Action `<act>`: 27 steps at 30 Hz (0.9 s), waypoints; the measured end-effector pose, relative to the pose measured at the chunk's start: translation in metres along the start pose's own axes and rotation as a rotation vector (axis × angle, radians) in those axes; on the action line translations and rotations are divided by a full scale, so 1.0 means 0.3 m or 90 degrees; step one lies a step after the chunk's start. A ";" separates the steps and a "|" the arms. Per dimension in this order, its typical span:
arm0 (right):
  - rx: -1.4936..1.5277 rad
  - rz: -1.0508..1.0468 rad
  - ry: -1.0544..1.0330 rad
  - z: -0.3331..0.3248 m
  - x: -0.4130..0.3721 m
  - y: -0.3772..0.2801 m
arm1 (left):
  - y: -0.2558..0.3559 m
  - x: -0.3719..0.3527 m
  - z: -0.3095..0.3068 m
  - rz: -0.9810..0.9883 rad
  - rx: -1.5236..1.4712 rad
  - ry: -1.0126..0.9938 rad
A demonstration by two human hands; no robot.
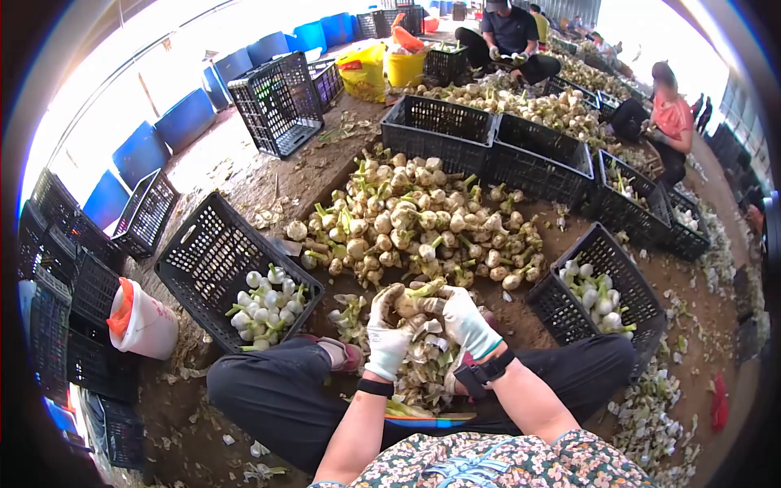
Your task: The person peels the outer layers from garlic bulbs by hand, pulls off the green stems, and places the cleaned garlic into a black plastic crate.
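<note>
Both my hands wear white gloves with dirty fingertips. My left hand (390, 332) is closed around a garlic bulb (408, 304) with a pale green stem. My right hand (467, 319) closes on the same bulb from the stem side; its fingertips are partly hidden. Below them, peeled skins (429, 358) lie heaped between my crossed legs. Just beyond my hands spreads a big pile of unpeeled garlic (407, 215). Clean white bulbs (268, 309) fill the low end of a tilted black crate (215, 252) on the left. More clean bulbs (598, 297) lie in a black crate (643, 281) on the right.
Black crates (439, 122) line the pile's far side. A white bucket (150, 325) and stacked crates (69, 317) stand at left. Farther back are a yellow bucket (405, 67), a standing crate (277, 106) and people seated (512, 37) by more garlic. Skins (659, 415) litter the floor.
</note>
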State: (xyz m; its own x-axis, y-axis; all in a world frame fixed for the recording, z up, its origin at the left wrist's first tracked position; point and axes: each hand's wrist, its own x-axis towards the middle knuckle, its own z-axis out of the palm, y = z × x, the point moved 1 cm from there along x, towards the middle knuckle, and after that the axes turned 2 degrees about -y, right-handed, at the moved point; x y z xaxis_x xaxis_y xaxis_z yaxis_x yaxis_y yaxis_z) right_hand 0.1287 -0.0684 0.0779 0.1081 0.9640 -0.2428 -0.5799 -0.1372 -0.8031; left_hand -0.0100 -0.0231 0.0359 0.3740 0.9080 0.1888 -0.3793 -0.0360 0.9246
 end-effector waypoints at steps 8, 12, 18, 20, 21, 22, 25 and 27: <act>-0.296 -0.173 -0.129 -0.105 0.028 -0.001 | 0.050 -0.008 -0.017 -0.124 -0.130 0.049; -0.408 -0.195 -0.075 -0.051 0.003 -0.015 | 0.031 0.004 -0.004 -0.090 -0.076 0.007; -0.078 -0.096 0.016 -0.013 0.000 -0.012 | 0.122 0.021 -0.020 -0.142 -0.105 -0.031; -0.218 -0.151 0.016 -0.028 0.009 0.010 | 0.094 0.005 -0.020 -0.102 -0.082 -0.034; -0.356 -0.206 0.018 -0.024 0.012 0.006 | 0.097 0.006 -0.020 -0.091 -0.096 -0.036; -0.153 -0.092 0.023 -0.036 0.006 -0.011 | 0.102 0.007 -0.026 -0.091 -0.097 -0.036; 0.360 -0.071 0.164 -0.304 0.131 0.101 | 0.137 0.006 -0.039 -0.134 -0.250 -0.126; 0.070 -0.050 0.170 -0.308 0.107 0.040 | 0.154 0.001 -0.063 -0.164 -0.301 -0.150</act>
State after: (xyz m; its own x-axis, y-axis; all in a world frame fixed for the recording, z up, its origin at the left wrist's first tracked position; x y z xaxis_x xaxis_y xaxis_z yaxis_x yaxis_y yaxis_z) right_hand 0.1998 -0.0600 0.0102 0.3566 0.8748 -0.3279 -0.6436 -0.0244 -0.7650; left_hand -0.0433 -0.0165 0.0724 0.6618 0.7436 0.0956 -0.5669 0.4128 0.7129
